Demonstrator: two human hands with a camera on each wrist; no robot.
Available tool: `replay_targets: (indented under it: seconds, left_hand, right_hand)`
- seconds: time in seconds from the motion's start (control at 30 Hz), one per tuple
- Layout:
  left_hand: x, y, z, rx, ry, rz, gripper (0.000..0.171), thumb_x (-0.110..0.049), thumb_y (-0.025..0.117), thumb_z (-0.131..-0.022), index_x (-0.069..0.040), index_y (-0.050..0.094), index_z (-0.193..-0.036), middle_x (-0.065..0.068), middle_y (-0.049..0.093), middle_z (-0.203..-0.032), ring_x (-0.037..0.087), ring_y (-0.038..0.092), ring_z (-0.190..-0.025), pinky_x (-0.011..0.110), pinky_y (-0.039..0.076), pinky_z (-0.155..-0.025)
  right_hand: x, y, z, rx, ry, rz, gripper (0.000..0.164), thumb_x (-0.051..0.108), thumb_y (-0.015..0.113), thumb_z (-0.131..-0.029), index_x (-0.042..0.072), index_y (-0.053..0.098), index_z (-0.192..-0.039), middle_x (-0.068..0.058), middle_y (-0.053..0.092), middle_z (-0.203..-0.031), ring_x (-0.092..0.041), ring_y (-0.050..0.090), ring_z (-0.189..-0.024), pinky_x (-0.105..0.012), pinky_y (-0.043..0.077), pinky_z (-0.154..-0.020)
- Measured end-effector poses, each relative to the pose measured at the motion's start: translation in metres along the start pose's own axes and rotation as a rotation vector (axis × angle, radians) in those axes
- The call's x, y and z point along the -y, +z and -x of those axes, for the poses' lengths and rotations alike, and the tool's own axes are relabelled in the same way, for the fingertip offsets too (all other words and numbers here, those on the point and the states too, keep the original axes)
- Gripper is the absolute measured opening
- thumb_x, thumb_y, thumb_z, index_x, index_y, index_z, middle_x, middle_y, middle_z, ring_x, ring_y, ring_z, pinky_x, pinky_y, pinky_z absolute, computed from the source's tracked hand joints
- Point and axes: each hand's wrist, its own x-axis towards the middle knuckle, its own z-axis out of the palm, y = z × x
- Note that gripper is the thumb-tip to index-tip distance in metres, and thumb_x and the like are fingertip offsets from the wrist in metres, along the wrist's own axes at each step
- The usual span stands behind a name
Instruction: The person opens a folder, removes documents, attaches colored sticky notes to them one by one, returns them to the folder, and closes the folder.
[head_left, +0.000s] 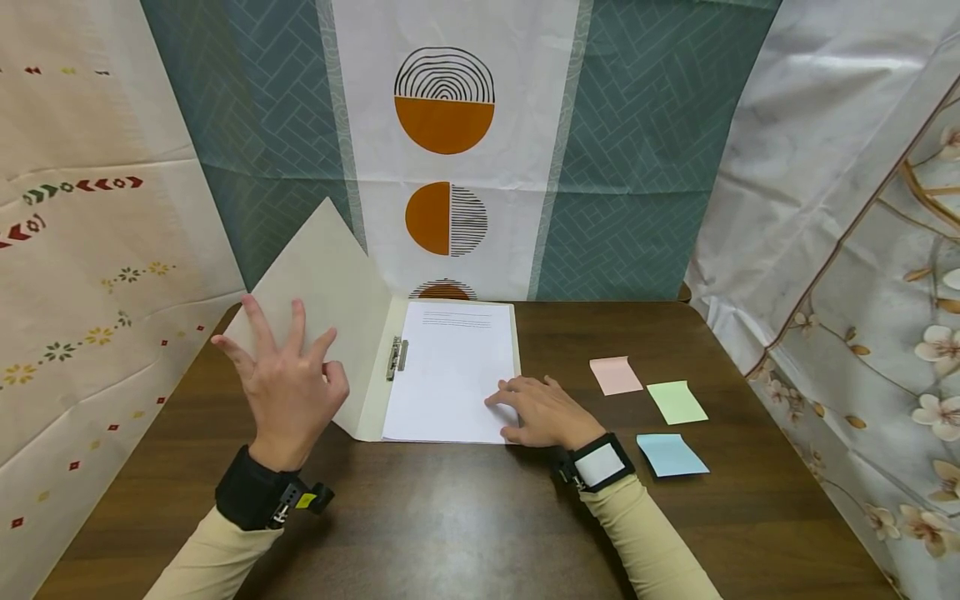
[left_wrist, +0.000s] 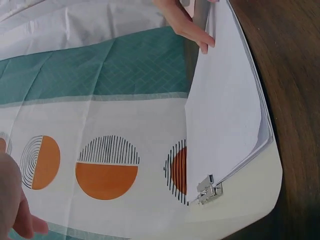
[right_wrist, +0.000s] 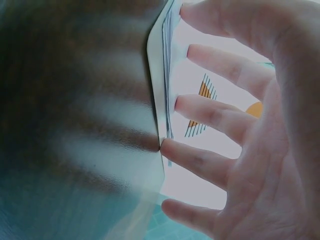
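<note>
A cream file folder [head_left: 375,392] lies on the table with its cover [head_left: 322,275] raised and leaning left. Inside is a stack of white paper [head_left: 450,383], with a few printed lines near the top of the upper sheet. A metal clip [head_left: 396,358] sits at the stack's left edge. My left hand [head_left: 288,387] has its fingers spread against the raised cover. Over the lower right corner of the stack, my right hand [head_left: 547,412] rests with fingers extended. The right wrist view shows that hand's fingertips [right_wrist: 182,102] right at the edge of the sheets.
To the right lie a pink sticky note [head_left: 617,376], a green sticky note [head_left: 677,402] and a blue sticky note [head_left: 671,455]. The brown wooden table [head_left: 420,517] meets a patterned curtain [head_left: 637,167] behind, with more cloth hanging at both sides.
</note>
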Motion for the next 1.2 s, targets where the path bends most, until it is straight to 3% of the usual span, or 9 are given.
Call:
replay_targets:
  seconds: [0.17, 0.57, 1.03, 1.2]
  left_hand:
    - [0.002, -0.004, -0.003, 0.064, -0.041, -0.068, 0.044, -0.014, 0.059, -0.092, -0.003, 0.083, -0.127, 0.036, 0.061, -0.158, 0.072, 0.026, -0.165, 0.104, 0.012, -0.111]
    - [0.01, -0.006, 0.0, 0.264, -0.095, -0.175, 0.044, -0.018, 0.065, -0.093, 0.0, 0.079, -0.131, 0.046, 0.053, -0.159, 0.087, 0.021, -0.154, 0.105, 0.016, -0.11]
    - [0.019, -0.005, 0.005, 0.445, -0.098, -0.105, 0.042, -0.017, 0.073, -0.09, 0.008, 0.078, -0.123, 0.05, 0.051, -0.157, 0.087, 0.023, -0.153, 0.105, 0.012, -0.109]
    - [0.022, -0.002, 0.007, 0.557, -0.125, -0.068, 0.044, -0.017, 0.071, -0.094, 0.008, 0.075, -0.13, 0.052, 0.048, -0.157, 0.086, 0.021, -0.154, 0.108, 0.008, -0.105]
  right_hand:
    - [0.0, 0.0, 0.001, -0.001, 0.001, 0.001, 0.046, 0.029, 0.084, -0.101, 0.024, 0.075, -0.146, -0.012, 0.062, -0.168, -0.036, 0.055, -0.159, -0.082, 0.035, -0.128]
    - [0.0, 0.001, 0.0, -0.005, 0.003, -0.005, 0.046, 0.029, 0.083, -0.1, 0.024, 0.075, -0.146, -0.012, 0.063, -0.167, -0.036, 0.055, -0.16, -0.082, 0.036, -0.127]
    - [0.0, 0.002, 0.0, -0.011, -0.002, 0.002, 0.043, 0.029, 0.084, -0.1, 0.023, 0.077, -0.142, -0.012, 0.066, -0.163, -0.036, 0.057, -0.157, -0.081, 0.037, -0.126]
    - [0.0, 0.002, 0.0, -0.012, 0.0, 0.003, 0.042, 0.029, 0.084, -0.1, 0.023, 0.078, -0.141, -0.012, 0.066, -0.162, -0.036, 0.058, -0.156, -0.081, 0.038, -0.126]
